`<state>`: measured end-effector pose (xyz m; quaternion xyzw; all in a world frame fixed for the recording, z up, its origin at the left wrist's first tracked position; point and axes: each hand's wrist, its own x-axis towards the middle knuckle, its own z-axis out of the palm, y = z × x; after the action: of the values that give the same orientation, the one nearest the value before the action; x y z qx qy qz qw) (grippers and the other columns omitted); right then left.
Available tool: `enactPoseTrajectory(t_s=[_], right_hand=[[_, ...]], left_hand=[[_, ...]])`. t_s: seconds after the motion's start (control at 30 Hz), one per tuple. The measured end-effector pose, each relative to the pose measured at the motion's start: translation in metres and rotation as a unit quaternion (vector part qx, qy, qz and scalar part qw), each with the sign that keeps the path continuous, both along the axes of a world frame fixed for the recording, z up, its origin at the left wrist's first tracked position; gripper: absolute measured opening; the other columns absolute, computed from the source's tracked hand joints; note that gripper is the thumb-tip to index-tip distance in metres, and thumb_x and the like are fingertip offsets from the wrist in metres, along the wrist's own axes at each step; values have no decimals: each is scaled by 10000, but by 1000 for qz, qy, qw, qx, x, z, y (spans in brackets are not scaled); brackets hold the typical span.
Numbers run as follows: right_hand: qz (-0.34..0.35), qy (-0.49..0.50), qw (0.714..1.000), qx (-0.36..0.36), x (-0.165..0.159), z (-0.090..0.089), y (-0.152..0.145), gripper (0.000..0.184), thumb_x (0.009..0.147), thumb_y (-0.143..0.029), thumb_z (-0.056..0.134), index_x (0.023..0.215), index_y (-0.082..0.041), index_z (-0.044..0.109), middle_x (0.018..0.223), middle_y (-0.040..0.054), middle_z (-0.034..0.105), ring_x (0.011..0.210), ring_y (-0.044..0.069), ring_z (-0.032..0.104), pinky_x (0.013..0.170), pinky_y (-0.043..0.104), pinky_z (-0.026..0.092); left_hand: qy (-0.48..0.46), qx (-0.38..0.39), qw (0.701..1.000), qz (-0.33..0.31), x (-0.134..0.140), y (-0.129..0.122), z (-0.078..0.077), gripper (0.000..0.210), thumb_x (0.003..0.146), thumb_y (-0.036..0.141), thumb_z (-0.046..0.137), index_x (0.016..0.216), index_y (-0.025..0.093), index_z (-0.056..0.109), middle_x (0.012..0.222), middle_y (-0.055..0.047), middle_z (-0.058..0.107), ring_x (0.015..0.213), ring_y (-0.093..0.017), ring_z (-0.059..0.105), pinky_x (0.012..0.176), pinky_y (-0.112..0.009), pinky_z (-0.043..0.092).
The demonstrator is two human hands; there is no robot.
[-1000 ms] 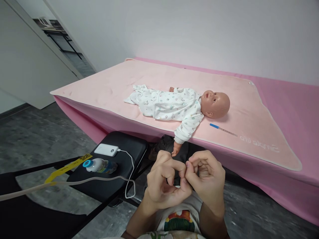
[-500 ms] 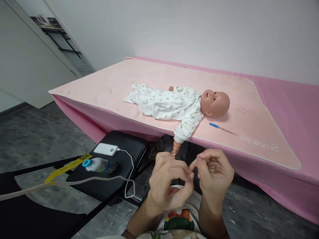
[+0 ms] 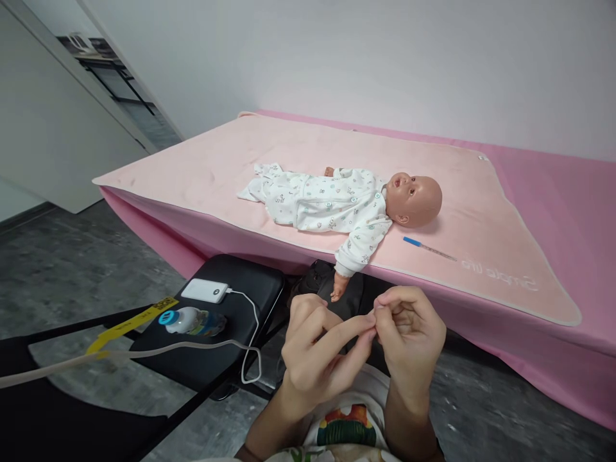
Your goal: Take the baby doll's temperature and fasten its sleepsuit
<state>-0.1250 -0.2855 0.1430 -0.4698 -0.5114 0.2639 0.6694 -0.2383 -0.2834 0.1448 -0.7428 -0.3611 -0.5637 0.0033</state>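
My left hand (image 3: 315, 362) and my right hand (image 3: 411, 350) meet at the fingertips, in front of my body and below the table's near edge. Thumb and index finger of the right are pinched together. The left has its index finger and thumb drawn close, with the index tip touching the right fingertips. Whatever lies between them, if anything, is too small to make out. Just beyond my hands, a baby doll (image 3: 320, 199) in white printed clothes lies on its back, one arm hanging over the edge. Near its head lies a thin stick with a blue end (image 3: 412, 241).
A pink mat (image 3: 202, 167) covers the pink-draped table (image 3: 568, 212). To the left, a black folding chair (image 3: 192, 366) holds a white power bank (image 3: 205, 290) with a cable and a blue-capped bottle (image 3: 195, 321). A dark bag (image 3: 315, 282) sits under the table.
My left index finger has straightened from a bent position, and its tip now touches the right fingertips. Both hands have shifted slightly left. Doll and stick lie where they were.
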Motion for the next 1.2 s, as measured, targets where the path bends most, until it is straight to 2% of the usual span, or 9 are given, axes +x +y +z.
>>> enactPoseTrajectory(t_s=[0.13, 0.33, 0.5, 0.7, 1.0, 1.2], right_hand=[[22, -32, 999, -17, 4, -2, 1, 149, 776, -57, 520, 769, -198, 568, 540, -63, 461, 473, 67, 475, 456, 168, 399], [87, -104, 990, -26, 12, -1, 5, 166, 778, -50, 511, 802, -204, 569, 559, -73, 437, 476, 53, 423, 461, 158, 366], [94, -139, 985, -38, 11, 2, 6, 169, 781, -53, 493, 822, -203, 562, 583, -71, 448, 484, 47, 410, 473, 147, 362], [136, -117, 981, -72, 9, 3, 0, 130, 775, -82, 486, 815, -196, 534, 608, -53, 490, 497, 61, 452, 472, 164, 372], [155, -125, 978, -58, 3, 6, -10, 147, 760, -65, 489, 789, -198, 545, 622, -38, 537, 516, 68, 500, 478, 164, 392], [156, -128, 978, -58, 3, 8, -10, 141, 767, -74, 488, 794, -206, 532, 600, -51, 515, 490, 62, 484, 468, 159, 386]], left_hand=[[17, -11, 1000, -7, -4, 1, 4, 184, 737, 70, 665, 869, 199, 652, 586, 41, 469, 594, -103, 427, 663, -312, 387], [88, -71, 993, -43, -10, 1, 9, 108, 775, 68, 588, 812, 169, 586, 559, 43, 428, 583, -108, 392, 639, -300, 350], [121, -86, 986, -75, -12, 4, 8, 125, 799, 42, 519, 822, 165, 523, 550, 50, 385, 568, -104, 356, 617, -276, 347], [107, -53, 989, -90, -14, 4, 6, 161, 773, 14, 510, 790, 173, 491, 538, 53, 381, 556, -99, 334, 571, -258, 341], [80, -2, 994, -77, -17, -4, 10, 177, 713, -13, 506, 718, 164, 511, 497, 61, 381, 495, -84, 334, 528, -261, 347], [70, -4, 994, -83, -16, -4, 9, 172, 720, -3, 515, 709, 168, 497, 499, 57, 396, 489, -83, 344, 529, -268, 347]])
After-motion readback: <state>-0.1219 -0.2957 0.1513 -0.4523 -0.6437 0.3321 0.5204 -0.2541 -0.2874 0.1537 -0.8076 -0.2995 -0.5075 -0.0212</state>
